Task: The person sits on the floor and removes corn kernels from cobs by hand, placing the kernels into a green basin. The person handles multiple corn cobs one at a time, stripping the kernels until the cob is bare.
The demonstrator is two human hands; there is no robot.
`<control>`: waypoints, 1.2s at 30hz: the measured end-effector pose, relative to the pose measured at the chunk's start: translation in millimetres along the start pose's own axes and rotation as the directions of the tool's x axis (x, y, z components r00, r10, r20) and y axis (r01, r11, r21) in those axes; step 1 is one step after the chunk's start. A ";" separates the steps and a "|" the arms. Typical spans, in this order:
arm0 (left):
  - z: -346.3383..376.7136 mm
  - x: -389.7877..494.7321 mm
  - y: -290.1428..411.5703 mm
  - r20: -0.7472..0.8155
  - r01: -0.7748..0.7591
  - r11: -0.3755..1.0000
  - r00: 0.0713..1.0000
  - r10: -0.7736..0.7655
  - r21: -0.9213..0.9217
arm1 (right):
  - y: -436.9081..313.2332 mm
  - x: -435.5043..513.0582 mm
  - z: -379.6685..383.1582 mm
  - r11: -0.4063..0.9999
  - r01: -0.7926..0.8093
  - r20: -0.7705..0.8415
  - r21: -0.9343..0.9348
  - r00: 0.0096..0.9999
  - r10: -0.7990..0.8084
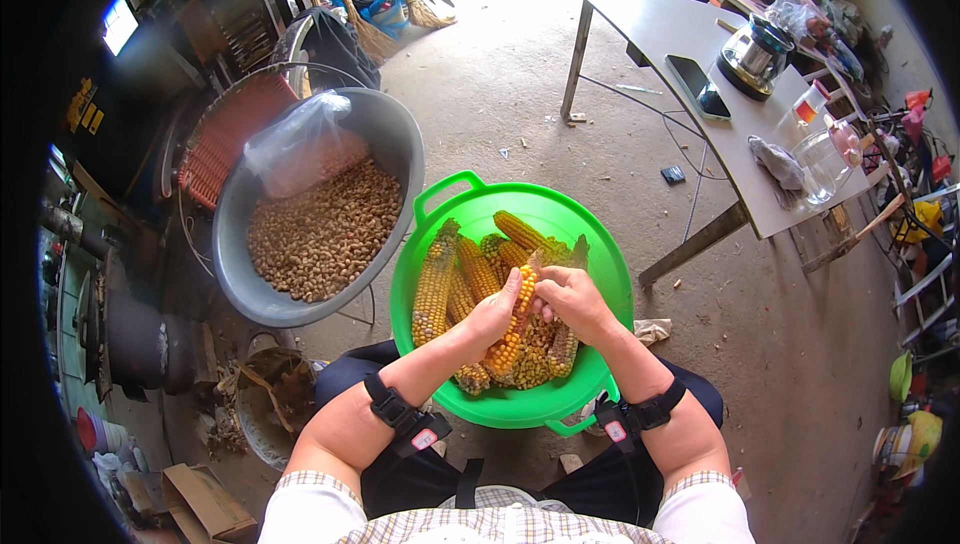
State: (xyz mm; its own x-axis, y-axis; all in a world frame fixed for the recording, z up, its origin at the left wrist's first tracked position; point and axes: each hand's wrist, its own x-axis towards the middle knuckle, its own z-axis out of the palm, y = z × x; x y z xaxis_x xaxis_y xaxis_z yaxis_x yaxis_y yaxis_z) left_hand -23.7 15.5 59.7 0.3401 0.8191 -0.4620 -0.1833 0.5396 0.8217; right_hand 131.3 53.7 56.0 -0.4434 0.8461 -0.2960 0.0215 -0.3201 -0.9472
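Note:
My left hand grips a partly shelled corn cob, its thumb lying along the yellow kernels. Against the bare side of that cob, near its top, my right hand presses with bent fingers; what its fingertips touch is partly hidden. Both hands are over a bright green plastic basin with two handles, resting between my legs. Whole dried corn cobs lean inside it at the left and back. Loose corn kernels lie at its bottom, below the held cob.
At the left, a grey basin of unshelled peanuts holds a clear plastic bag. A table on the right bears a phone, a glass kettle, a jug and a cloth. Brooms stand behind.

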 end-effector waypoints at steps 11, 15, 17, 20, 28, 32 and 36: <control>3.9 -5.9 5.9 0.025 0.023 0.998 0.999 -0.021 -0.051 | -4.1 -0.3 -4.0 0.999 -0.029 -0.024 0.044 0.999 0.030; 2.2 -3.7 2.2 0.049 -0.025 0.994 0.999 0.020 0.104 | -4.0 0.6 -9.7 0.997 -0.079 -0.006 -0.006 0.997 0.079; 1.6 -3.0 0.6 0.063 -0.037 0.985 0.998 0.027 0.168 | -2.0 -0.4 -9.4 0.998 -0.055 -0.017 -0.006 0.998 0.055; -1.7 -1.6 3.6 0.047 0.029 0.982 0.998 -0.038 0.185 | -1.7 0.3 -8.6 0.996 -0.074 -0.016 0.039 0.997 0.075; 0.6 -3.2 0.1 0.010 -0.005 0.987 1.000 0.003 0.163 | -8.2 -0.4 -7.9 0.981 -0.150 0.024 0.120 0.989 0.148; -0.2 -1.4 -3.6 0.044 -0.114 0.964 0.993 0.107 0.239 | -5.3 -1.6 -6.1 0.990 -0.115 -0.014 0.083 0.993 0.117; -1.6 -2.7 2.7 0.054 0.003 0.980 0.998 -0.014 0.200 | -5.5 -0.5 -7.6 0.984 -0.138 0.002 0.112 0.990 0.139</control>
State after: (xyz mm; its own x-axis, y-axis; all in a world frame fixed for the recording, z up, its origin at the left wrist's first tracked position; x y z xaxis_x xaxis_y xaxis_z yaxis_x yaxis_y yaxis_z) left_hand -26.6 15.1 62.6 0.3921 0.7996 -0.4549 0.0056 0.4924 0.8703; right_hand 138.2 58.3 60.4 -0.4375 0.7927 -0.4245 -0.0176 -0.4795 -0.8773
